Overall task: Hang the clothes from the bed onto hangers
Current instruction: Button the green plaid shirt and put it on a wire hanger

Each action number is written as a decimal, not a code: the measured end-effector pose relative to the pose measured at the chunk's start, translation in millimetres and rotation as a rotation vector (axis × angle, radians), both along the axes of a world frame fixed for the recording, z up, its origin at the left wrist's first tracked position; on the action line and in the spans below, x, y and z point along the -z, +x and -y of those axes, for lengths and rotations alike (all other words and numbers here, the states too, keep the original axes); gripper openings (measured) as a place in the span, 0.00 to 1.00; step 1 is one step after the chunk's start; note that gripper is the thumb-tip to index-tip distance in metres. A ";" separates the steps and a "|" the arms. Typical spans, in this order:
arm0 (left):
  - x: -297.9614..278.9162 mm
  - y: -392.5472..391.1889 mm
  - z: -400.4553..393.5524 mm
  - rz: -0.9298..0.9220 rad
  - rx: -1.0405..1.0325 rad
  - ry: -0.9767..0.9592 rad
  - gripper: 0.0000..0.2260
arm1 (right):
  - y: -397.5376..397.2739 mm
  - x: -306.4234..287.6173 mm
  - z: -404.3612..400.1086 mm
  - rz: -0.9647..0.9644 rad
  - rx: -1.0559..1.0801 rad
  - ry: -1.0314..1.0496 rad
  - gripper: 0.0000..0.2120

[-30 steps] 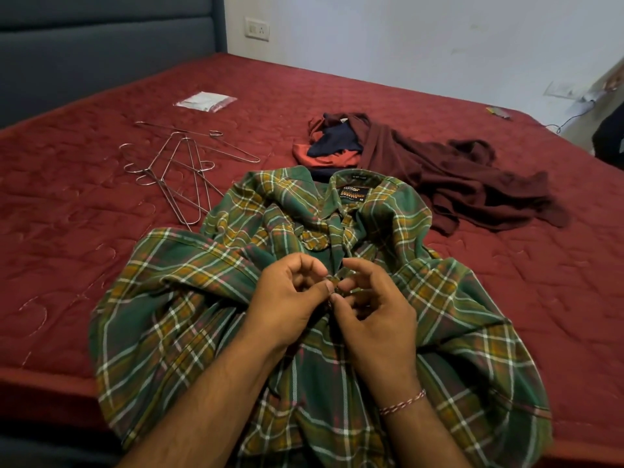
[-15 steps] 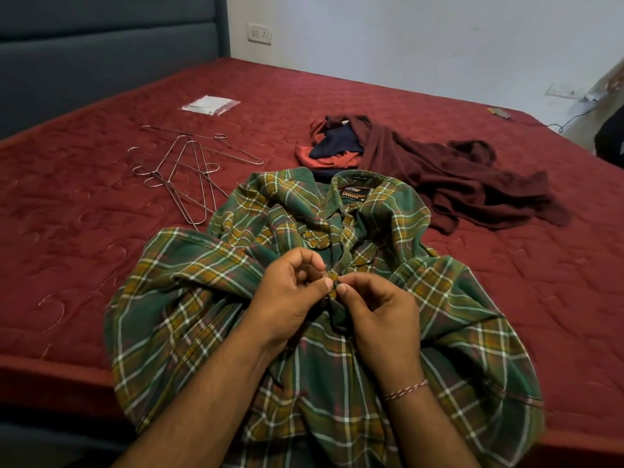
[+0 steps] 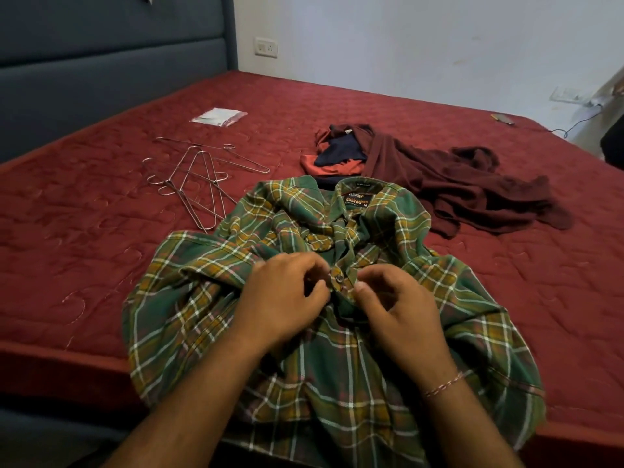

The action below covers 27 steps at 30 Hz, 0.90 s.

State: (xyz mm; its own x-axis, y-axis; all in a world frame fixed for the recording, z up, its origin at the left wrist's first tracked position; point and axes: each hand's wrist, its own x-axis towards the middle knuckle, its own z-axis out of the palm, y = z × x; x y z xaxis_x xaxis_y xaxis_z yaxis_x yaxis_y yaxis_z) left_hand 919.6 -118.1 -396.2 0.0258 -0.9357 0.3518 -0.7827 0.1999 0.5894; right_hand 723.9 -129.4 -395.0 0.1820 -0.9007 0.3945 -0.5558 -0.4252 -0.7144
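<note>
A green plaid shirt lies crumpled at the near edge of the red bed, its collar and label facing away from me. My left hand and my right hand both pinch the shirt's front placket, on either side of a brown button that shows between them. Several wire hangers lie in a loose pile to the left of the shirt. A heap of other clothes, maroon, navy and orange, sits behind the shirt to the right.
A small clear packet lies far back on the left. A grey padded headboard stands along the left side. A small dark object with a cable rests at the far right edge. A wall socket is behind.
My hands have drawn slightly apart on the placket, and the brown button now shows between them. The head camera has tilted up a little.
</note>
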 end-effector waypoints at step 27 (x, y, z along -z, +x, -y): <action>-136.5 103.6 48.2 0.357 0.410 0.492 0.05 | -50.6 -134.0 108.0 -0.510 -0.300 0.258 0.09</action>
State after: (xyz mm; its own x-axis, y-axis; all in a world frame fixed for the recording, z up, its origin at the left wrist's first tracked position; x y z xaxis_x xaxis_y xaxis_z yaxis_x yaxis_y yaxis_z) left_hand 1023.2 -166.3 -259.8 -0.3983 -0.8974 -0.1897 -0.8629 0.2965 0.4094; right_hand 673.3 -237.4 -261.0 0.5480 -0.8359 -0.0301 -0.7360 -0.4648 -0.4921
